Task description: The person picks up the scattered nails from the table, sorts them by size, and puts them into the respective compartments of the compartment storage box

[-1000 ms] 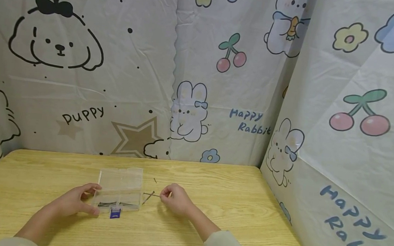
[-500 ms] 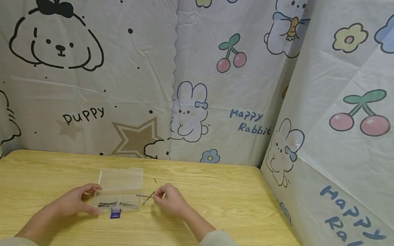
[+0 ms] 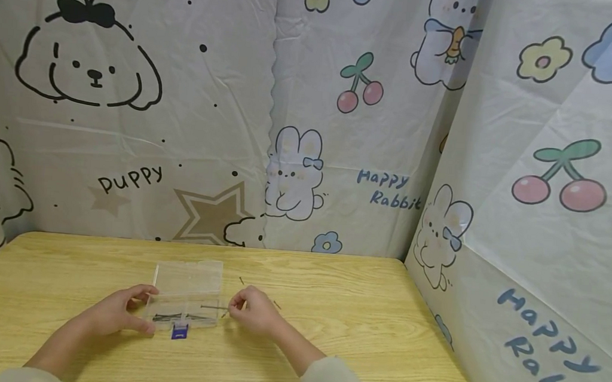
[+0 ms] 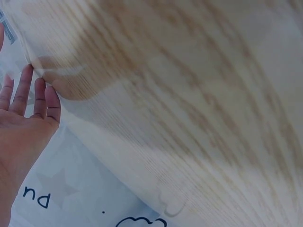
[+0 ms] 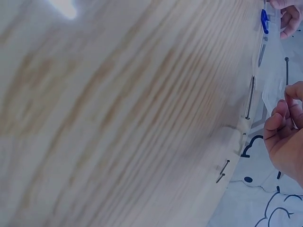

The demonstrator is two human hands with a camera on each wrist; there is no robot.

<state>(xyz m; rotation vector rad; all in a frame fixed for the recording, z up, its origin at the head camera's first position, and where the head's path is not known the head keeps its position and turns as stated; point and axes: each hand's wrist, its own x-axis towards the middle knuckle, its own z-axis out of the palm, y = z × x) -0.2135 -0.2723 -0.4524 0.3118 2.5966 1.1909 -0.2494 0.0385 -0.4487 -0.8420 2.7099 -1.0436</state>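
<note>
The long nail [image 3: 213, 308] pinched in your right hand's [image 3: 253, 311] fingertips points left over the right end of the clear box [image 3: 188, 279]; your left hand [image 3: 121, 312] grips that box's left end. A loose pinch could drop the nail; holding it too low could catch the wall. You have one blue latch [image 3: 179, 331], one long loose nail [image 5: 251, 97], two short nails [image 5: 225, 166] farther right; boxed nails [image 3: 168, 317] overlap, uncountable.
</note>
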